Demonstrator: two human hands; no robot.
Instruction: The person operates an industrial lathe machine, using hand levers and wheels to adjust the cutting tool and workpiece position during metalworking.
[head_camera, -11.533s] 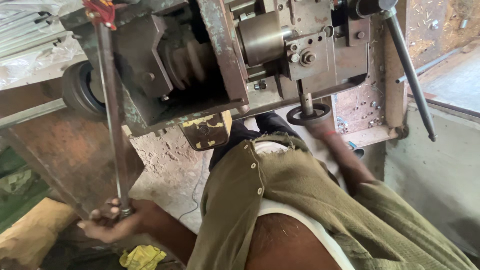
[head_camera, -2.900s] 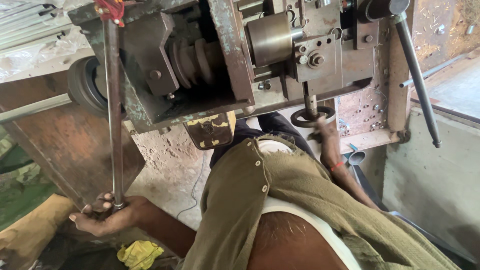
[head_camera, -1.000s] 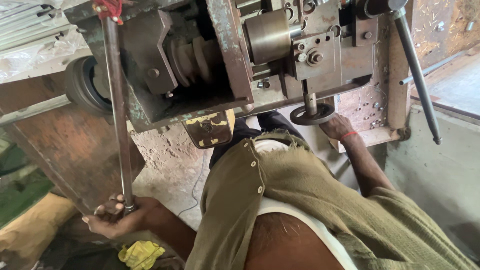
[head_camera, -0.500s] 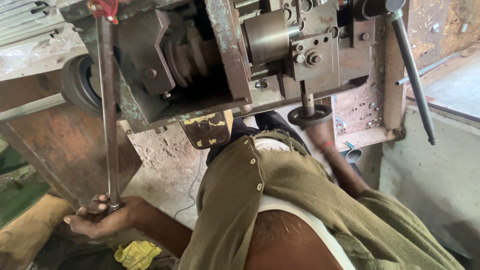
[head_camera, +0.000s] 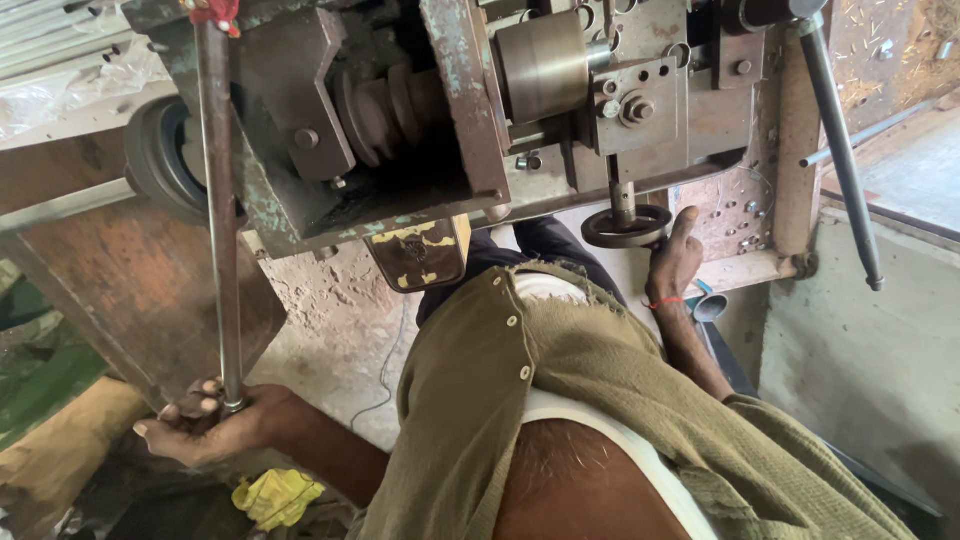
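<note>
I look down over my olive shirt at an old metal machine (head_camera: 440, 110). My left hand (head_camera: 205, 428) is closed around the lower end of a long steel lever rod (head_camera: 220, 210) that rises to a red-tagged top at the machine's left. My right hand (head_camera: 675, 262) reaches up to a small black handwheel (head_camera: 626, 226) under the machine's right side; its fingers are extended and touch the wheel's right rim. A stepped pulley (head_camera: 385, 105) and a round steel drum (head_camera: 542, 62) sit in the machine's middle.
A second long lever (head_camera: 840, 150) slants down at the right. A rusty sheet-metal panel (head_camera: 140, 290) stands left. A yellow cloth (head_camera: 275, 495) lies on the dusty floor below my left arm. A black rubber wheel (head_camera: 160, 160) is at the machine's left end.
My left hand has kept its hold on the rod, swinging it slightly back and forth. My right hand has shifted at the handwheel, fingers now raised against its rim.
</note>
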